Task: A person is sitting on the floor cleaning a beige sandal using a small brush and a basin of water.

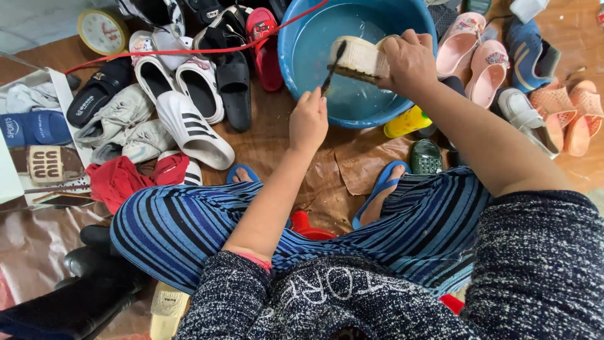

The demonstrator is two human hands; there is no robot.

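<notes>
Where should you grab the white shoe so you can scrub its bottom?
Probably at the heel end, coming from the right, as the right hand does. The white shoe lies sideways over the blue tub, sole turned toward the brush in the left hand, so that grip leaves the sole free.

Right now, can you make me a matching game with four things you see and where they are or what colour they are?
1. basin
2. cream shoe
3. brush
4. clock

A. in the left hand
B. blue, holding water
C. top left, on the floor
D. in the right hand, over the water

Pairs: 1-B, 2-D, 3-A, 4-C
</notes>
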